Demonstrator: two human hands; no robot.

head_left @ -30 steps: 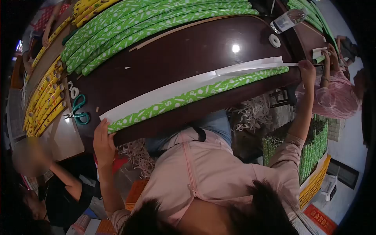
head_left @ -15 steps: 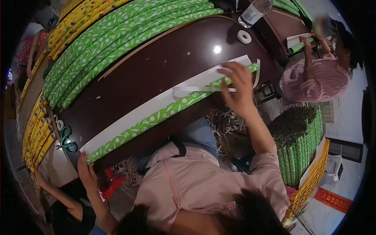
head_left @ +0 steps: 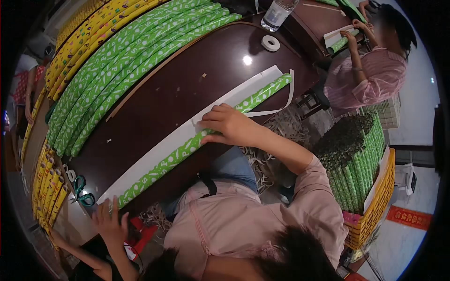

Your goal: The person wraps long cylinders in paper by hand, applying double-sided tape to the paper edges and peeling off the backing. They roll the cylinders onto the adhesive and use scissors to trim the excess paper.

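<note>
A long green patterned roll (head_left: 171,159) of wrapping paper lies slantwise along the table's near edge, with a flat white flap (head_left: 152,161) showing along its far side. My right hand (head_left: 229,125) is closed over the middle of the roll, fingertips on the white flap and thumb on the near side. A thin white strip (head_left: 291,89) loops from the roll's right end back toward that hand; its course under the hand is hidden. By the roll's left end, my left hand (head_left: 111,224) is open, its fingers spread and slightly blurred.
Green rolls (head_left: 122,65) and yellow rolls (head_left: 101,33) are stacked at the back left. Scissors (head_left: 83,191) lie left, a tape roll (head_left: 270,43) and bottle (head_left: 277,15) at the back. A co-worker (head_left: 368,79) handles another green roll. A yellow crate (head_left: 375,210) stands right.
My right hand has moved left and down from the roll's right part onto its middle. My left hand has come off the left end and spread its fingers. The white strip hangs looser.
</note>
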